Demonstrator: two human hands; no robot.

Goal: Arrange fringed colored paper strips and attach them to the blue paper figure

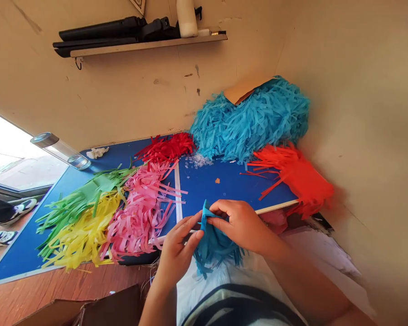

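Head view: your left hand [177,253] and right hand [241,222] have their fingers [189,222] pinched on the top of the blue paper fringe [213,246], near the counter [204,185]. Uneven pulling could tear the thin paper; a loosened pinch could let it slip or unfold.

Passage: over the desk [221,194], frame centre (small clear pieces [200,160] lie farther up). Obstacles: pink strips [138,208], centre-left; orange strips [294,174], right; blue heap [255,122], upper right; blue bundle [215,246], lower centre.
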